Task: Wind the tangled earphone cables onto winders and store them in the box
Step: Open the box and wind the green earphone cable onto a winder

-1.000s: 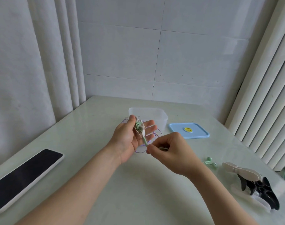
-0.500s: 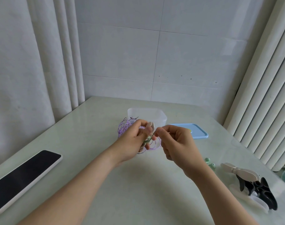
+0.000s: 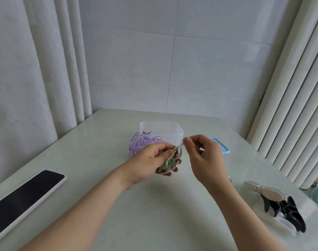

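While the left hand (image 3: 147, 161) grips a beige winder (image 3: 178, 152) wound with green cable (image 3: 168, 163) above the table (image 3: 154, 214), the right hand (image 3: 206, 157) pinches the cable's end; tangled purple cable (image 3: 141, 144) lies beyond, beside the clear box (image 3: 161, 128).

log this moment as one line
left hand: grips winder | right hand: pinches green cable off winder | purple cable: tangled beside box

White tiled wall (image 3: 172, 60), pale curtains (image 3: 37, 69) either side, glossy pale table (image 3: 154, 214), soft daylight
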`<move>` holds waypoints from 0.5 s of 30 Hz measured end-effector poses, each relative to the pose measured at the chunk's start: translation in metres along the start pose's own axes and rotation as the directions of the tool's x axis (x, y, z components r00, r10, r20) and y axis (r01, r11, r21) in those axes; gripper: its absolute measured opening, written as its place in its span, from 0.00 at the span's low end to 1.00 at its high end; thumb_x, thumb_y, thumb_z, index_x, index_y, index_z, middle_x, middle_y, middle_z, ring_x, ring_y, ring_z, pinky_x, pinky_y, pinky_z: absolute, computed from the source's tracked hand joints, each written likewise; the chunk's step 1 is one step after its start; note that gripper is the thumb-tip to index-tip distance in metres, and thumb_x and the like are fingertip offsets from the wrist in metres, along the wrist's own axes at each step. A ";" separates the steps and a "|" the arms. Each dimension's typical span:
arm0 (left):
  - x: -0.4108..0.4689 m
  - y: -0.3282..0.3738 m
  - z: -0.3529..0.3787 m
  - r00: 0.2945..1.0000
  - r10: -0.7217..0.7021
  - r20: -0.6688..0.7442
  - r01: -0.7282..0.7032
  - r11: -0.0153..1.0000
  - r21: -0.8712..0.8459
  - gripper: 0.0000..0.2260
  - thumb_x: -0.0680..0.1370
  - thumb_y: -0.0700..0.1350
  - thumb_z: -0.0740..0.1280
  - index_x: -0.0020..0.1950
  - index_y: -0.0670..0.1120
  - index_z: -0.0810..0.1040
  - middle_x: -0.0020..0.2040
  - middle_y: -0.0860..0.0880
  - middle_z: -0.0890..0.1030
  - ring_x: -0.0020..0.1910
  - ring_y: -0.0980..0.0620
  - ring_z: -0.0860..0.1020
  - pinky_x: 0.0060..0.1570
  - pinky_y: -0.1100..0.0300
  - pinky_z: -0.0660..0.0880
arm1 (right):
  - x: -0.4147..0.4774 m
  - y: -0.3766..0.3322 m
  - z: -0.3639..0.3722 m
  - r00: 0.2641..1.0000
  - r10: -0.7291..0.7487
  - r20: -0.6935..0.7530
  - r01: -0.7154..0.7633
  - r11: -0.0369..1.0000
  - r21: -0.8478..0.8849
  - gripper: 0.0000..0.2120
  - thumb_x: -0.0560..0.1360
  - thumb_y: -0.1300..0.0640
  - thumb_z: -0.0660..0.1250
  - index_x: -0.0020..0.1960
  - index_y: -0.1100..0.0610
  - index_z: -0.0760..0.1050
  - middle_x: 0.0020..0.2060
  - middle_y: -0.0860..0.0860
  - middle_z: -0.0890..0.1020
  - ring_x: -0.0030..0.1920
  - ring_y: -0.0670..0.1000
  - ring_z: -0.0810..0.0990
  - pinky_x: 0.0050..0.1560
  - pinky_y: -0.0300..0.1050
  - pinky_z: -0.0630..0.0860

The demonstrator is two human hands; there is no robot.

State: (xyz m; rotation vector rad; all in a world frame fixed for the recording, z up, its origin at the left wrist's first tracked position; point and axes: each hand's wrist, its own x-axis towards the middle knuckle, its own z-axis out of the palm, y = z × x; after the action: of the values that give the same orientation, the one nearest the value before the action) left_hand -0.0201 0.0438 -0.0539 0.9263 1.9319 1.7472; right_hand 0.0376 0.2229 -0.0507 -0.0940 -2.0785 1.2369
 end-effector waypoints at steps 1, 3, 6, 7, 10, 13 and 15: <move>0.000 0.000 0.000 1.000 0.003 0.000 -0.003 1.000 -0.014 0.13 0.88 0.46 0.59 0.68 0.44 0.78 0.58 0.42 0.85 0.54 0.46 0.85 0.61 0.45 0.81 | 0.000 0.000 0.000 1.000 0.005 0.000 -0.005 1.000 -0.008 0.09 0.83 0.53 0.69 0.45 0.55 0.81 0.35 0.52 0.83 0.30 0.43 0.71 0.33 0.33 0.68; 0.000 0.001 0.000 1.000 0.011 0.010 -0.011 1.000 -0.016 0.13 0.88 0.45 0.59 0.69 0.44 0.79 0.59 0.43 0.86 0.57 0.47 0.85 0.60 0.51 0.81 | 0.000 0.001 0.001 1.000 0.021 0.014 -0.021 1.000 -0.020 0.09 0.83 0.54 0.68 0.46 0.55 0.80 0.35 0.50 0.82 0.30 0.43 0.72 0.33 0.33 0.69; 0.001 0.001 -0.002 0.999 0.050 0.005 -0.050 0.999 0.012 0.12 0.88 0.44 0.60 0.68 0.44 0.79 0.61 0.44 0.85 0.58 0.50 0.83 0.54 0.58 0.79 | 0.002 0.005 0.002 0.998 0.064 0.022 -0.063 0.998 -0.030 0.09 0.83 0.53 0.67 0.46 0.55 0.80 0.33 0.50 0.81 0.31 0.44 0.72 0.35 0.40 0.69; 0.002 0.001 -0.003 0.998 0.070 -0.008 -0.070 0.998 0.003 0.12 0.88 0.43 0.61 0.68 0.43 0.79 0.61 0.42 0.85 0.56 0.49 0.83 0.54 0.56 0.78 | 0.002 0.006 0.002 0.996 0.090 0.030 -0.089 0.995 -0.041 0.10 0.83 0.53 0.67 0.45 0.54 0.80 0.31 0.49 0.80 0.30 0.44 0.71 0.35 0.43 0.69; 0.004 0.000 -0.002 0.994 0.099 -0.045 -0.101 0.994 -0.051 0.13 0.88 0.43 0.59 0.66 0.40 0.80 0.60 0.39 0.84 0.55 0.46 0.83 0.60 0.50 0.80 | 0.001 0.008 0.002 0.984 0.138 0.111 -0.126 0.986 -0.109 0.11 0.83 0.51 0.67 0.43 0.53 0.80 0.24 0.42 0.72 0.26 0.45 0.67 0.30 0.37 0.62; 0.005 -0.001 0.001 0.995 0.071 -0.071 -0.079 0.991 -0.110 0.14 0.88 0.44 0.59 0.66 0.38 0.79 0.62 0.37 0.83 0.58 0.44 0.83 0.63 0.50 0.79 | -0.002 0.007 0.003 0.978 0.127 0.168 -0.102 0.984 -0.148 0.12 0.83 0.51 0.67 0.42 0.53 0.81 0.23 0.41 0.72 0.25 0.44 0.67 0.29 0.36 0.62; 0.006 -0.003 0.000 0.993 0.041 -0.107 -0.056 0.988 -0.145 0.15 0.88 0.44 0.58 0.66 0.36 0.78 0.60 0.38 0.84 0.60 0.41 0.83 0.65 0.50 0.79 | -0.003 0.005 0.003 0.968 0.139 0.210 -0.106 0.981 -0.163 0.13 0.82 0.52 0.68 0.41 0.54 0.82 0.22 0.42 0.69 0.25 0.45 0.65 0.30 0.39 0.62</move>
State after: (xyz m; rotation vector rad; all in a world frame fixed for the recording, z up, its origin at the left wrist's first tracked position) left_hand -0.0251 0.0482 -0.0556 0.8518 1.8260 1.9729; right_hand 0.0367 0.2223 -0.0573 -0.1635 -2.3904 1.2070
